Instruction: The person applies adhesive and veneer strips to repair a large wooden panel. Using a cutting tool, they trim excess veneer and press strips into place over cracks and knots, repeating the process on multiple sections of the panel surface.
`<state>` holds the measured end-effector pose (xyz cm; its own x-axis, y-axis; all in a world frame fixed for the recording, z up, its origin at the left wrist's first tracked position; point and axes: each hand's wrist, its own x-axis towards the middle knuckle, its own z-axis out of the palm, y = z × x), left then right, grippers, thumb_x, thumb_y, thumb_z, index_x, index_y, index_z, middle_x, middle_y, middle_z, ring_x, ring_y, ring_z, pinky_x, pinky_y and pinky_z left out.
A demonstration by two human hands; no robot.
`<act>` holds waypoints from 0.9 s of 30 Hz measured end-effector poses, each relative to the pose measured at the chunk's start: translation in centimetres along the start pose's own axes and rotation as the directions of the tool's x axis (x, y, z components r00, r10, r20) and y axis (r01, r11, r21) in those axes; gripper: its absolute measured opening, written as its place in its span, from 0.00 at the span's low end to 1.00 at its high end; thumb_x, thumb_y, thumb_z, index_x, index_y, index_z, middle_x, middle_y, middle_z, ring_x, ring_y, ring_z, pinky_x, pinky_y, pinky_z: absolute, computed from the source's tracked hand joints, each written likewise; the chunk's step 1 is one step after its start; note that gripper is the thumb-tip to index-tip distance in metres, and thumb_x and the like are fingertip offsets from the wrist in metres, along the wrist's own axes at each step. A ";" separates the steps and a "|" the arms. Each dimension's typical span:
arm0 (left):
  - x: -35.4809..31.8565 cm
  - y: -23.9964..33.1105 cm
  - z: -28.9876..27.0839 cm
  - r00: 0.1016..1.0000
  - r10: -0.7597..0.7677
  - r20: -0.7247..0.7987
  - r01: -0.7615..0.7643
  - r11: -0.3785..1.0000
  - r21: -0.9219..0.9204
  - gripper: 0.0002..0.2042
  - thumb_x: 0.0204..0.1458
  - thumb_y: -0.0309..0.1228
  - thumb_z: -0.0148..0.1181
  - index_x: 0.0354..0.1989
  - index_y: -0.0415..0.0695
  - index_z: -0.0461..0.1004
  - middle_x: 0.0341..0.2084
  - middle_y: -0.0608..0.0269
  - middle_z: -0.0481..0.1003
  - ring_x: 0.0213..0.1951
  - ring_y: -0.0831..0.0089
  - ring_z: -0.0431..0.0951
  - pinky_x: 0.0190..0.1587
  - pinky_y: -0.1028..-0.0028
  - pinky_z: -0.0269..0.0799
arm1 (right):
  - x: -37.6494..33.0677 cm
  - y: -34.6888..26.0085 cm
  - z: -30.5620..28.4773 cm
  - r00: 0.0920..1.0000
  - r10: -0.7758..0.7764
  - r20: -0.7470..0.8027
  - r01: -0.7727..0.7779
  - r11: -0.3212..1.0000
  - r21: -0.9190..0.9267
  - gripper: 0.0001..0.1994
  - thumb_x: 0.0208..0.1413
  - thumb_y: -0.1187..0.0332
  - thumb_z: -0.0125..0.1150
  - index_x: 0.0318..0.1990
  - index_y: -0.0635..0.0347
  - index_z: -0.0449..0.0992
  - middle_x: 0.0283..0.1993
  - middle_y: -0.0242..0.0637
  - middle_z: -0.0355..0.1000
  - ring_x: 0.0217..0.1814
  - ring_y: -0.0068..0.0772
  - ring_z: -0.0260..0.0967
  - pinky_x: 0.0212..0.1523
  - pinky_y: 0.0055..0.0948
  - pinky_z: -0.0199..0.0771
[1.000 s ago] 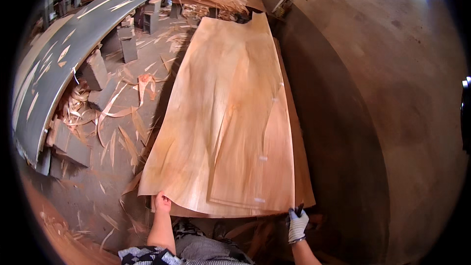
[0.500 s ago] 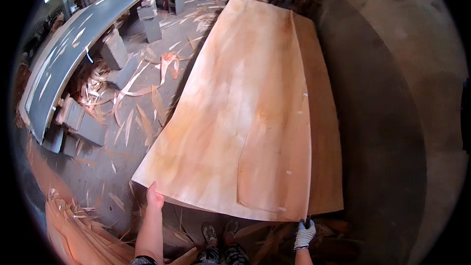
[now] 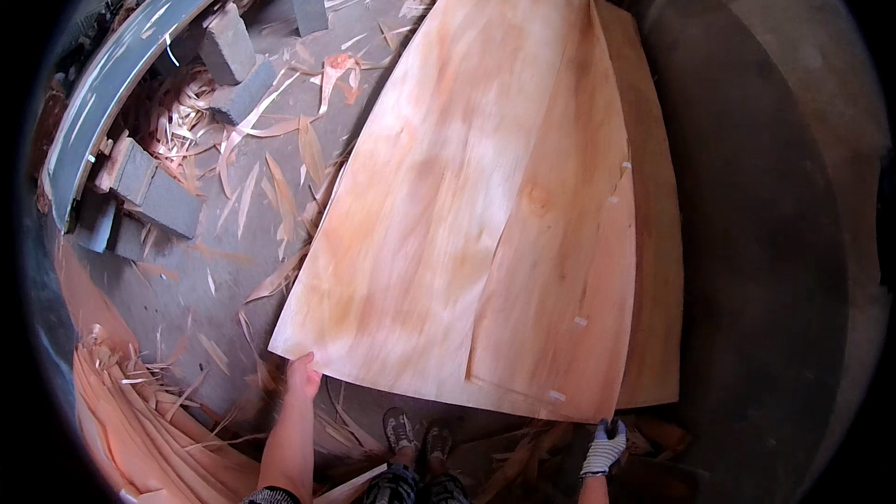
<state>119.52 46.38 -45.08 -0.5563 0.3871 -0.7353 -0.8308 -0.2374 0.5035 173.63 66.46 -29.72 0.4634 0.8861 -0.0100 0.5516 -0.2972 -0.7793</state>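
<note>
A wide, thin wood veneer sheet (image 3: 411, 215) stretches away from me, pale orange with small white tape pieces along its right part. My bare left hand (image 3: 301, 377) pinches its near edge close to the left corner. At the near right corner, my right hand (image 3: 605, 448), in a striped glove with dark fingertips, is closed on the same sheet. A browner veneer sheet (image 3: 658, 224) shows beneath it along the right side. An overlapping seam runs down the right half of the top sheet. The fingers under the edge are hidden.
On the left a long grey-topped table (image 3: 121, 75) rests on concrete blocks (image 3: 168, 201). Veneer scraps (image 3: 285, 201) litter the floor between. A heap of veneer strips (image 3: 140, 420) lies at the lower left. Dark flooring (image 3: 756, 224) runs along the right.
The view has shifted, so the sheet and both hands appear farther right. The sheet's near part lies flatter and its right edge straighter. Both hands keep hold of it.
</note>
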 end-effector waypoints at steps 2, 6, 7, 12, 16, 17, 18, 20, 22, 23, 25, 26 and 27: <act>1.3 -0.8 0.1 1.000 0.011 -0.029 -0.010 1.000 0.009 0.18 0.48 0.18 0.48 0.49 0.42 0.63 0.44 0.57 0.68 0.46 0.60 0.70 0.47 0.62 0.69 | 1.4 0.6 1.0 0.999 -0.032 -0.026 0.032 0.999 0.012 0.09 0.49 0.76 0.57 0.39 0.71 0.70 0.36 0.40 0.72 0.34 0.27 0.66 0.39 0.27 0.68; 1.2 -2.8 -0.4 0.999 -0.005 -0.052 0.005 1.000 0.008 0.19 0.49 0.18 0.45 0.52 0.40 0.60 0.48 0.55 0.66 0.49 0.59 0.68 0.50 0.60 0.66 | 2.2 1.7 0.0 0.999 -0.028 -0.018 0.027 0.998 -0.050 0.10 0.49 0.77 0.56 0.39 0.71 0.70 0.37 0.41 0.72 0.36 0.28 0.65 0.40 0.28 0.67; 1.2 -3.1 -0.5 0.999 -0.010 -0.037 0.010 1.000 -0.004 0.20 0.50 0.18 0.45 0.53 0.40 0.59 0.48 0.55 0.65 0.50 0.59 0.67 0.51 0.59 0.65 | 2.4 2.4 -0.2 0.999 -0.033 -0.004 0.032 0.998 -0.050 0.10 0.50 0.76 0.56 0.39 0.71 0.70 0.37 0.41 0.72 0.36 0.28 0.65 0.40 0.28 0.67; 3.2 -3.0 -2.1 0.999 0.028 -0.031 -0.028 0.999 -0.021 0.22 0.50 0.18 0.43 0.56 0.40 0.55 0.52 0.54 0.62 0.53 0.56 0.63 0.55 0.56 0.60 | 3.1 2.5 0.9 0.999 -0.038 0.020 0.037 0.998 0.049 0.12 0.50 0.74 0.56 0.41 0.73 0.69 0.40 0.43 0.72 0.38 0.32 0.66 0.42 0.29 0.67; 1.8 -3.6 -2.6 0.996 0.074 0.059 -0.081 0.990 0.115 0.21 0.52 0.23 0.47 0.56 0.39 0.57 0.52 0.55 0.63 0.54 0.60 0.62 0.58 0.61 0.56 | 3.3 2.9 0.2 0.986 -0.132 0.099 0.151 0.962 -0.228 0.16 0.51 0.71 0.56 0.45 0.73 0.67 0.43 0.40 0.70 0.40 0.30 0.64 0.45 0.27 0.64; 1.9 -4.0 -1.2 0.977 -0.068 -0.201 0.104 0.980 0.170 0.19 0.52 0.28 0.52 0.53 0.41 0.60 0.50 0.58 0.65 0.53 0.64 0.63 0.57 0.63 0.57 | 3.6 4.2 -0.2 0.986 -0.093 0.138 0.127 0.955 -0.269 0.20 0.52 0.68 0.56 0.50 0.72 0.64 0.48 0.45 0.68 0.45 0.32 0.63 0.50 0.28 0.61; 2.0 -3.9 -3.8 0.985 -0.098 -0.143 0.113 0.988 0.105 0.19 0.51 0.33 0.55 0.52 0.44 0.61 0.49 0.61 0.66 0.52 0.66 0.64 0.55 0.64 0.58 | 3.6 4.4 0.2 0.977 -0.063 0.203 0.115 0.960 -0.257 0.22 0.53 0.67 0.55 0.53 0.71 0.62 0.52 0.46 0.65 0.49 0.33 0.62 0.53 0.29 0.59; 1.7 -4.3 -3.5 0.987 -0.107 -0.123 0.118 0.989 0.091 0.19 0.53 0.38 0.54 0.51 0.45 0.62 0.49 0.58 0.66 0.53 0.63 0.64 0.56 0.62 0.58 | 3.5 5.2 0.0 0.965 -0.010 0.261 0.085 0.956 -0.281 0.24 0.55 0.67 0.53 0.56 0.71 0.59 0.56 0.48 0.61 0.54 0.35 0.59 0.56 0.29 0.55; 1.6 -3.5 -3.4 0.991 -0.073 -0.114 0.081 0.995 0.059 0.20 0.54 0.40 0.52 0.51 0.43 0.61 0.49 0.56 0.66 0.52 0.61 0.64 0.56 0.61 0.58 | 4.2 7.3 0.8 0.941 0.080 0.328 0.052 0.926 -0.374 0.25 0.56 0.66 0.51 0.57 0.73 0.56 0.58 0.49 0.59 0.56 0.37 0.57 0.58 0.30 0.52; 1.6 -3.3 -3.5 0.992 -0.057 -0.115 0.064 0.996 0.057 0.20 0.54 0.40 0.52 0.51 0.43 0.61 0.48 0.55 0.66 0.52 0.61 0.65 0.55 0.61 0.60 | 4.5 8.3 1.2 0.920 0.038 0.389 0.114 0.927 -0.359 0.24 0.56 0.67 0.50 0.57 0.72 0.56 0.58 0.49 0.58 0.56 0.37 0.57 0.59 0.29 0.51; 1.4 -2.7 -3.2 0.990 -0.036 -0.139 0.052 0.991 0.119 0.20 0.54 0.41 0.51 0.51 0.42 0.60 0.46 0.54 0.67 0.50 0.61 0.67 0.53 0.61 0.62 | 4.7 10.6 1.7 0.868 -0.037 0.495 0.220 0.923 -0.316 0.24 0.57 0.69 0.48 0.58 0.72 0.55 0.59 0.47 0.58 0.57 0.36 0.55 0.60 0.28 0.50; 1.3 -2.6 -2.5 0.987 -0.030 -0.157 0.058 0.982 0.180 0.20 0.54 0.41 0.51 0.51 0.41 0.61 0.45 0.54 0.68 0.48 0.60 0.68 0.52 0.61 0.64 | 5.2 11.9 1.7 0.871 -0.031 0.489 0.211 0.925 -0.317 0.23 0.57 0.70 0.47 0.58 0.72 0.54 0.59 0.46 0.57 0.58 0.35 0.55 0.60 0.27 0.49; 1.3 -2.7 -2.3 0.985 -0.024 -0.172 0.066 0.968 0.243 0.21 0.54 0.41 0.50 0.50 0.41 0.61 0.44 0.55 0.69 0.47 0.60 0.69 0.51 0.61 0.66 | 5.7 13.2 1.8 0.876 -0.023 0.481 0.200 0.926 -0.319 0.23 0.57 0.71 0.47 0.59 0.72 0.54 0.60 0.45 0.57 0.58 0.34 0.55 0.60 0.27 0.49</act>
<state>121.00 45.49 -48.44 -0.5314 0.2339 -0.8142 -0.8358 0.0118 0.5489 182.33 68.21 -41.17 0.0596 0.9546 -0.2919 0.8248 -0.2118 -0.5243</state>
